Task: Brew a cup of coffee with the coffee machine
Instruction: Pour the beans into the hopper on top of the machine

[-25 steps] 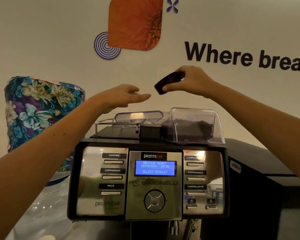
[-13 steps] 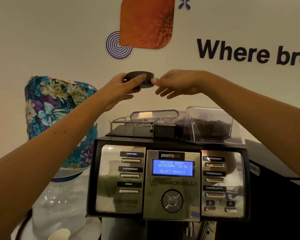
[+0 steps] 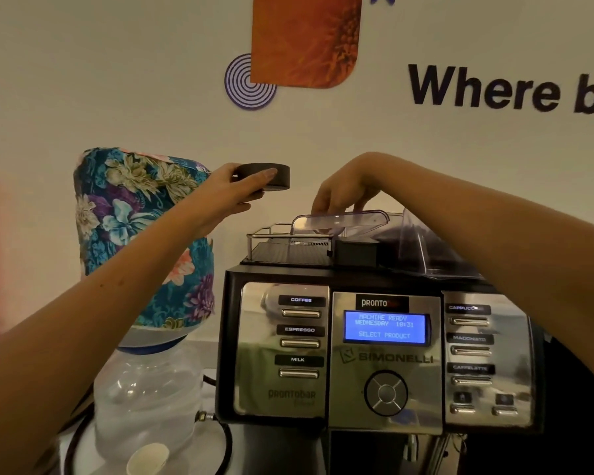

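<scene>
Left hand up at about 10 o'clock from the coffee machine, pinching a round black cap held flat. Right hand much nearer the clear hopper lid, fingers curled down onto its left end, grip narrow. Lid's long axis running 9 to 3, probably lifting next. Paper cup way down at 7.

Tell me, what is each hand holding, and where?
The left hand grips the black round cap by its rim. The right hand touches the clear lid; a grip can't be told.
</scene>
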`<action>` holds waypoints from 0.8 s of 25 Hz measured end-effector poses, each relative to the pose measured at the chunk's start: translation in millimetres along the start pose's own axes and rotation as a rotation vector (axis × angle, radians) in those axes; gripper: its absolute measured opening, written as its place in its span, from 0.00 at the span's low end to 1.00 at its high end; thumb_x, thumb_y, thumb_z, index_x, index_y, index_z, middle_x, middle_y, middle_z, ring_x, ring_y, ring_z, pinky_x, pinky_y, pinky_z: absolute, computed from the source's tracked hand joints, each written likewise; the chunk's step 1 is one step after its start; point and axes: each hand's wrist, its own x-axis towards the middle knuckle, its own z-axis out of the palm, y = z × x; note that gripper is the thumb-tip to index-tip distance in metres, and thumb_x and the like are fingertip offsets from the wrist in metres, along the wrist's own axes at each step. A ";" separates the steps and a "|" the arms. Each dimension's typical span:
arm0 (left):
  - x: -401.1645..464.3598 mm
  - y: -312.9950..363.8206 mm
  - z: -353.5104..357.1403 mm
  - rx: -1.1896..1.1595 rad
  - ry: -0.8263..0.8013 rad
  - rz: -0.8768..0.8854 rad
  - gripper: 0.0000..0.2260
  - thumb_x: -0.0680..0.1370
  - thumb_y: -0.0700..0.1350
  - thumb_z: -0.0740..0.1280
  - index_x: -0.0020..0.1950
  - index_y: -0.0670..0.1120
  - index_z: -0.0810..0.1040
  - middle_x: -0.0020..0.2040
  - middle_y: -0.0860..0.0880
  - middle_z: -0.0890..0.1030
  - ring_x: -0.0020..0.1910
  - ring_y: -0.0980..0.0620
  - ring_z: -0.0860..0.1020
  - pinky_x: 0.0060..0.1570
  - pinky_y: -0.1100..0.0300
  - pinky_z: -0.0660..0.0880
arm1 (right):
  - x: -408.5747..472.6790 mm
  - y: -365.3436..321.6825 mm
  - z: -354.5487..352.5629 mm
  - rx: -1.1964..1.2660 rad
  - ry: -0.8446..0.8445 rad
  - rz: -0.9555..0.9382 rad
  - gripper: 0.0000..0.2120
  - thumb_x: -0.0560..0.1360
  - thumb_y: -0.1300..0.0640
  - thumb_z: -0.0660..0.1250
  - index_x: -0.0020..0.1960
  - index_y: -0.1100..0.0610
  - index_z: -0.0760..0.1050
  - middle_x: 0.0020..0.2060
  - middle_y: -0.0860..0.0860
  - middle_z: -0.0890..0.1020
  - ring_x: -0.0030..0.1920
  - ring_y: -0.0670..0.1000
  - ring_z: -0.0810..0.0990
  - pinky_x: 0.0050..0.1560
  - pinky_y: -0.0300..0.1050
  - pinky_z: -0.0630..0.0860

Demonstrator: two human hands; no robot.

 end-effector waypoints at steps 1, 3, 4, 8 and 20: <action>-0.6 -0.2 -0.1 -0.005 0.000 -0.001 0.30 0.73 0.56 0.69 0.70 0.44 0.66 0.61 0.46 0.76 0.58 0.53 0.78 0.63 0.51 0.72 | 0.8 0.3 0.4 -0.001 0.009 -0.005 0.15 0.75 0.66 0.65 0.60 0.56 0.76 0.54 0.52 0.80 0.56 0.54 0.77 0.58 0.55 0.76; -0.8 0.1 0.1 -0.007 0.005 0.000 0.30 0.73 0.56 0.69 0.70 0.44 0.66 0.61 0.46 0.76 0.58 0.53 0.78 0.63 0.51 0.72 | 2.7 -0.5 1.5 -0.004 0.037 -0.016 0.14 0.75 0.68 0.64 0.58 0.57 0.77 0.49 0.50 0.80 0.52 0.50 0.77 0.59 0.55 0.75; -0.6 1.1 0.4 -0.008 0.008 0.002 0.30 0.73 0.56 0.69 0.70 0.44 0.66 0.61 0.46 0.76 0.58 0.53 0.78 0.63 0.51 0.72 | 3.1 -0.3 1.7 -0.007 0.056 -0.022 0.13 0.75 0.68 0.63 0.57 0.58 0.77 0.48 0.50 0.80 0.52 0.51 0.77 0.59 0.54 0.75; 2.0 7.1 -0.4 -0.017 0.016 0.021 0.32 0.72 0.58 0.69 0.70 0.44 0.66 0.62 0.46 0.76 0.57 0.54 0.78 0.61 0.54 0.74 | -3.2 8.7 -8.4 -0.020 0.227 -0.055 0.14 0.77 0.63 0.62 0.62 0.56 0.75 0.59 0.53 0.77 0.60 0.54 0.74 0.65 0.55 0.69; 11.6 20.7 42.0 -0.010 -0.113 -0.020 0.34 0.69 0.56 0.72 0.68 0.44 0.64 0.62 0.46 0.76 0.58 0.52 0.78 0.62 0.54 0.72 | -72.7 122.3 -23.6 0.007 0.440 0.039 0.17 0.78 0.62 0.61 0.66 0.57 0.72 0.63 0.53 0.76 0.59 0.50 0.72 0.66 0.49 0.63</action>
